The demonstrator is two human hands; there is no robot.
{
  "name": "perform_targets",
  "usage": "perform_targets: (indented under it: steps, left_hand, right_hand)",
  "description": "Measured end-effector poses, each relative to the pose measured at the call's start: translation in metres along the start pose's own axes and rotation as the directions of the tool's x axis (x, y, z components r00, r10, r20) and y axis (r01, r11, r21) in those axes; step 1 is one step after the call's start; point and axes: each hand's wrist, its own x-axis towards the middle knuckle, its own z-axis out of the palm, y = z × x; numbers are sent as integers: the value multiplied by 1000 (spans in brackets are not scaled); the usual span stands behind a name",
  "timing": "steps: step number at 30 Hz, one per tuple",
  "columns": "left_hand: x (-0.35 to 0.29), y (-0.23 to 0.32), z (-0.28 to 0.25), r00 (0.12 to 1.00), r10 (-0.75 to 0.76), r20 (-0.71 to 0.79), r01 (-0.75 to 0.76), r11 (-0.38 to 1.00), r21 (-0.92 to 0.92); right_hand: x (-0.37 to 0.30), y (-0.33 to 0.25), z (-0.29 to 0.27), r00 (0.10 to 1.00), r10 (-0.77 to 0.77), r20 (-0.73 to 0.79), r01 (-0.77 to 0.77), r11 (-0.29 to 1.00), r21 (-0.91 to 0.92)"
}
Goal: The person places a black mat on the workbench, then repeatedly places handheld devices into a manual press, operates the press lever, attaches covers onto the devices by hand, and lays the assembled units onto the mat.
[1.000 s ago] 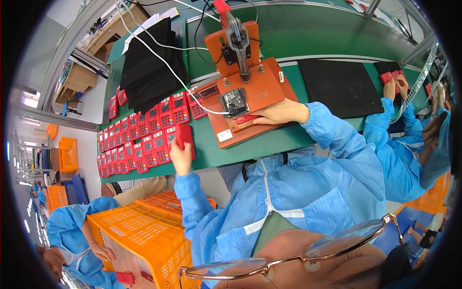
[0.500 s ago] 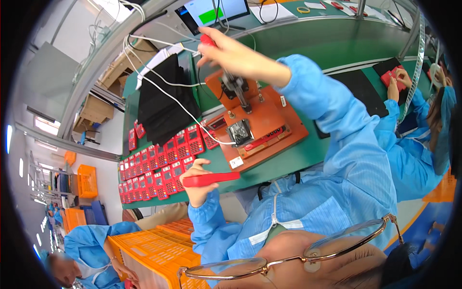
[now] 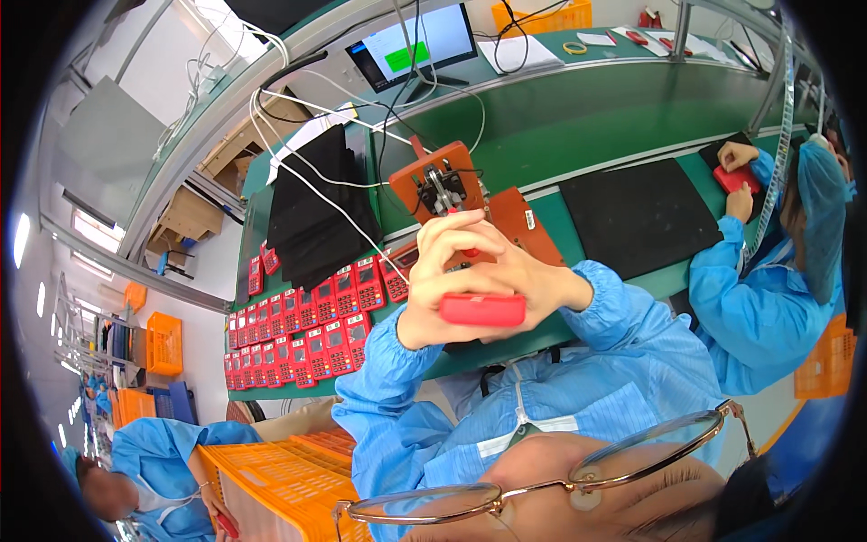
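Workshop bench: green table [image 3: 553,210], w/ a monitor [image 3: 411,54] showing a green box at the back, black cloth [image 3: 312,208] on the left, black mat [image 3: 641,217] on the right. Two rows of red handsets [image 3: 336,346], approx., lie left of you, plus a couple beyond. A co-worker [image 3: 759,298] in blue sits to your right; an orange crate [image 3: 271,470] is lower left.

Your hands are together in front of the orange clamp stand [image 3: 528,239], fingers overlapping. Your left hand [image 3: 432,303] is curled round one red device [image 3: 483,310], which is end-on to view, below the knuckles. Your right hand [image 3: 533,282] is bent in over it; can't tell if it's closed on anything. A red bit [image 3: 470,253] shows btwn your fingers, poss. the clamp's grip.

Step in hand, by the look of it: working the clamp w/ a device held. Next move calls for a firm hold on that device, kept clear of the clamp, & fingers untangled w/o a knock.
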Motion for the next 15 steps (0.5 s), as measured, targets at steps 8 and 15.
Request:
perform_targets:
  steps: [8, 15]
  left_hand:
    - [35, -9, 11, 990, 111, 90, -124, 980, 154]
    - [118, -42, -28, 853, -224, -471, 188, 975, -122]
  right_hand:
    - [-47, -14, -14, 980, 187, -73, -162, 951, 263]
    - [-129, -18, -37, 683, 650, -334, -305, 668, 678]
